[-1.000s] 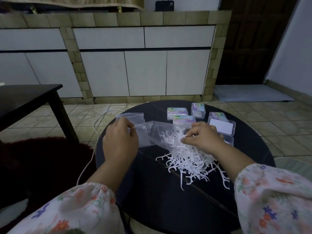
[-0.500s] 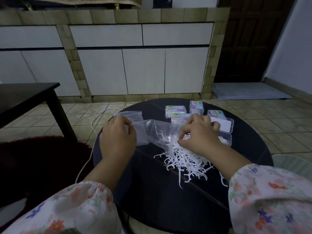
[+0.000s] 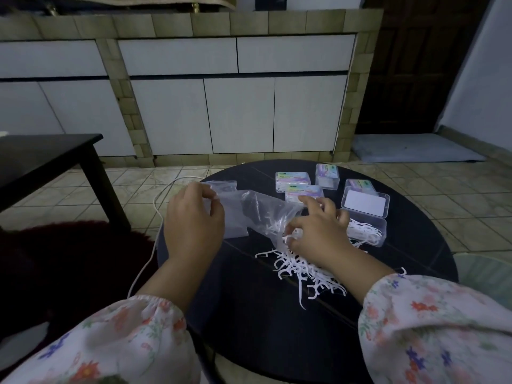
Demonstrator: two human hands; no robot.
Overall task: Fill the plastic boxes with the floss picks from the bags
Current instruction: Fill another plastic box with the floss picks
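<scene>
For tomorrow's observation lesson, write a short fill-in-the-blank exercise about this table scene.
1. The left hand holds a clear plastic ____.
2. The loose floss picks are ____ in colour.
3. The open box lies near the ____ hand.
4. The table has a ____ top.

Missing words: bag; white; right; round

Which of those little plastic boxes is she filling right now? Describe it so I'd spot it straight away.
Look at the round black table and go to its right side, just past her right hand. There lies the open clear box, its lid flipped up behind it and white floss picks inside. The other boxes beyond it are shut and carry colourful labels.
</scene>
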